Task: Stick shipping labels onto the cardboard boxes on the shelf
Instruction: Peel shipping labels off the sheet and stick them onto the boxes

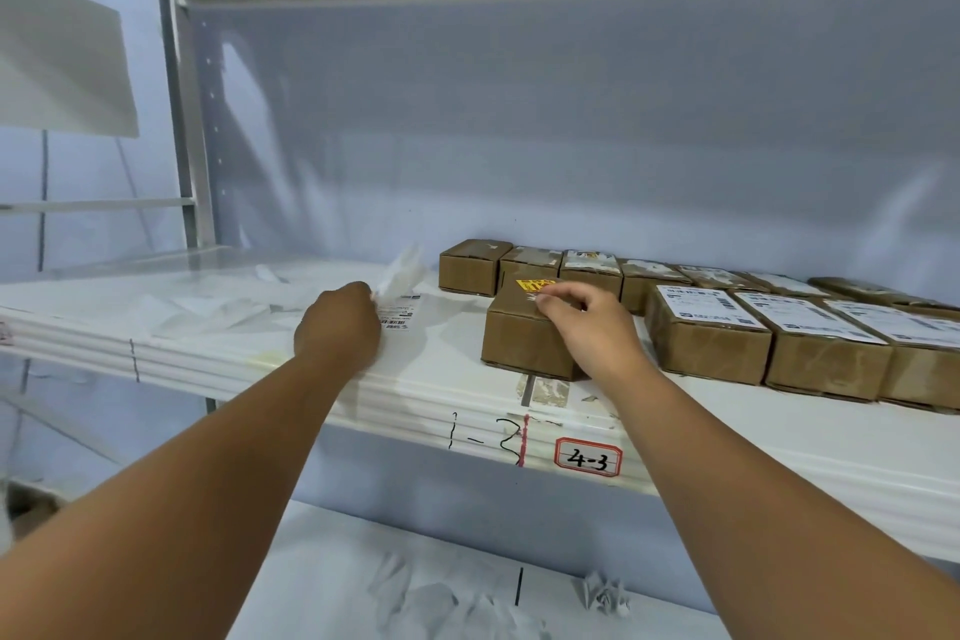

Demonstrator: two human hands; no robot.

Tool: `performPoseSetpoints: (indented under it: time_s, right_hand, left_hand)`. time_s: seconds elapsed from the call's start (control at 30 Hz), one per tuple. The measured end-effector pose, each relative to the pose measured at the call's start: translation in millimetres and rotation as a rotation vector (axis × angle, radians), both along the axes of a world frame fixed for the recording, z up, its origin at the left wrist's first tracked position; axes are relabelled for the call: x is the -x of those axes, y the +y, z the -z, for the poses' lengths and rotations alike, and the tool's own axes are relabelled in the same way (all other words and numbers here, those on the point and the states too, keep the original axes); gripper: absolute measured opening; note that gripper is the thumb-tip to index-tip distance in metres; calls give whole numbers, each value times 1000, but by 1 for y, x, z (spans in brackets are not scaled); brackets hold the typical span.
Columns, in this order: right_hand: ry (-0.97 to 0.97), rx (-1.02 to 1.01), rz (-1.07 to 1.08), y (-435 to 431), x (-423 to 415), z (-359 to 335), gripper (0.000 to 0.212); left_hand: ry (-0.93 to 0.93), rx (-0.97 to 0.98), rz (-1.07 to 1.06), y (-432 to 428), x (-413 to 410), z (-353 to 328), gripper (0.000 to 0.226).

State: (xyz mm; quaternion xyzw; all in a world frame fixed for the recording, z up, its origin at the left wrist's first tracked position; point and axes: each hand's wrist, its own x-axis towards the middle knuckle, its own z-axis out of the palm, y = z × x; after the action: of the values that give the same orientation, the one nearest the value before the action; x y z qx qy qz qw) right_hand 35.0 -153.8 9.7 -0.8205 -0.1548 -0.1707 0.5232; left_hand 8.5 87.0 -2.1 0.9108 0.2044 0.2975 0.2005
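Note:
A small cardboard box [519, 343] with a yellow sticker [535, 284] on top stands near the front of the white shelf [441, 379]. My right hand [587, 327] grips this box from its right side, fingers curled over the top. To its left my left hand [337, 327] pinches a white shipping label [397, 314] with barcodes, which lies on the shelf; blurred backing paper [402, 270] rises just behind the fingers. Right of the held box stand three labelled boxes [711, 327].
A back row of several brown boxes [530, 268] runs along the rear wall. Loose white backing papers [218, 307] litter the left of the shelf. Crumpled paper [602, 592] lies on the lower shelf. A red-framed tag "4-3" [588, 457] marks the shelf edge.

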Motion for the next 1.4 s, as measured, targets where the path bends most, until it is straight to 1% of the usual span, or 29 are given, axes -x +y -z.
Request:
performPoseSetpoints:
  time_s: [0.1, 0.17, 0.23, 0.3, 0.4, 0.5, 0.57, 0.67, 0.77, 0.8, 0.87, 0.93, 1.03, 1.13, 1.23, 1.27, 1.33, 1.4]
  right_hand:
    - [6, -4, -1, 0, 0, 1, 9]
    - [4, -8, 0, 0, -1, 0, 10]
    - [6, -11, 1, 1, 0, -1, 12]
    - [4, -15, 3, 1, 1, -1, 12]
    - [7, -18, 11, 1, 2, -2, 12]
    - [-11, 1, 0, 1, 4, -1, 13]
    - [-26, 21, -20, 2, 5, 0, 19]
    - [-32, 18, 2, 2, 4, -1, 20]
    - [-65, 45, 102, 0, 5, -4, 13]
    - [-88, 68, 152, 0, 6, -5, 14]
    - [-146, 110, 254, -3, 8, -8, 24]
    - [-217, 125, 308, -3, 12, -10, 33]
    - [-294, 110, 248, -1, 20, -12, 38]
    - [-331, 155, 213, 1, 25, -13, 32]
    - [-282, 233, 213, 2, 20, -12, 22]
    - [-253, 205, 195, 3, 16, -10, 20]
    - [-219, 68, 126, 3, 11, -7, 16]
    - [-184, -28, 76, 3, 9, -7, 16]
  left_hand:
    - [-194, 280, -18, 4, 9, -6, 18]
    - [-285, 421, -61, 5, 13, -10, 22]
    - [-356, 511, -114, 5, 17, -14, 27]
    - [-412, 536, -147, 5, 20, -15, 30]
    - [-454, 485, -107, -1, 25, -14, 33]
    - [-509, 374, -7, -8, 25, -10, 32]
    - [-529, 298, 70, -12, 24, -8, 28]
    - [-534, 282, 154, -30, 20, -10, 25]
    - [-568, 290, 258, -59, 17, -13, 26]
    - [-590, 260, 288, -69, 14, -13, 27]
    - [-609, 156, 295, -86, 8, -11, 32]
    - [-585, 98, 320, -97, 8, -9, 38]
    - [-533, -25, 510, -104, 6, -6, 46]
    - [-429, -117, 615, -105, 4, -4, 46]
    - [-377, -160, 639, -109, 7, -2, 48]
    - [-363, -147, 653, -110, 9, -2, 50]
    - [-333, -82, 687, -110, 10, -2, 53]
    - [-327, -38, 694, -110, 11, -2, 46]
